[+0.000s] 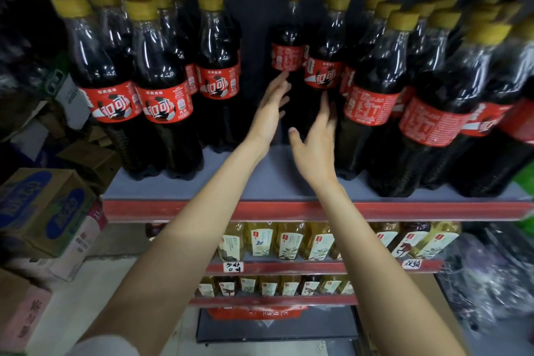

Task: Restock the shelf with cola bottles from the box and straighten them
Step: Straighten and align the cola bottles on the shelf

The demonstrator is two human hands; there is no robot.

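Observation:
Several cola bottles with yellow caps and red labels stand in rows on the grey shelf (277, 179). One cola bottle (287, 46) stands alone at the back of a gap in the middle. My left hand (270, 113) reaches into the gap with fingers apart, its fingertips at that bottle's label. My right hand (316, 147) is open beside it, fingertips close to the neighbouring bottle (326, 66). Neither hand holds anything.
Rows of cola bottles (161, 89) flank the gap on both sides. Below, two shelves hold yellow tea bottles (289, 240). Cardboard boxes (43, 211) are stacked on the floor at the left. A red price rail (289, 209) edges the shelf front.

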